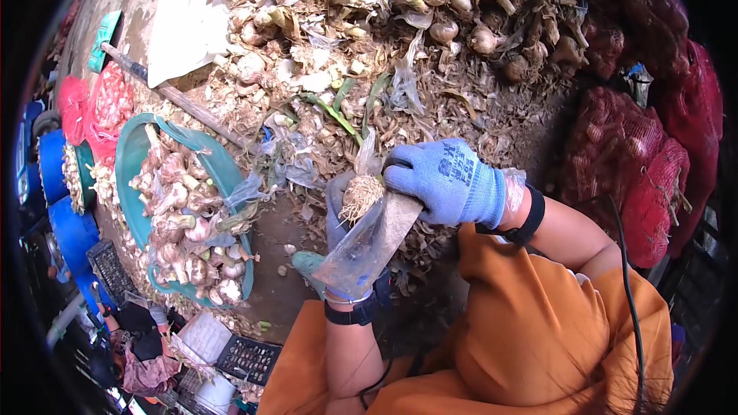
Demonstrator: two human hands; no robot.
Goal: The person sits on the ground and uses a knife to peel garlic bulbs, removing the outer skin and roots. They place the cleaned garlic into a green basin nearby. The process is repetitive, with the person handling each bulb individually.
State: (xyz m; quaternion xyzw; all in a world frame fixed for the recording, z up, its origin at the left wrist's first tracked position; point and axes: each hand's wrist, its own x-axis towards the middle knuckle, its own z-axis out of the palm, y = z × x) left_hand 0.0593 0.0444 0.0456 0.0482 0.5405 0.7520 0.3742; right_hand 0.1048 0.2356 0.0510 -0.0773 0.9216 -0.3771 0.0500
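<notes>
My left hand (338,207), in a blue-grey knit glove, grips a garlic bulb (362,198) with its tuft of dry roots facing up toward me. Between finger and thumb, my right hand (447,181) in a light blue glove pinches a strip of dirty, translucent plastic film (369,245). This film slants down past the bulb and covers part of my left palm and wrist. A pale papery piece (366,155) rises beyond the bulb. Left of my hands, a green plastic basin (128,178) with a split, bent rim holds many trimmed garlic bulbs (184,225).
Untrimmed garlic (444,31) lies heaped ahead among dry husks. A wooden pole (190,106) runs toward the basin beside a white sheet (184,17). Red mesh sacks (611,144) stand at right. A co-worker (150,351), blue drums (72,230) and a black crate (248,359) are lower left.
</notes>
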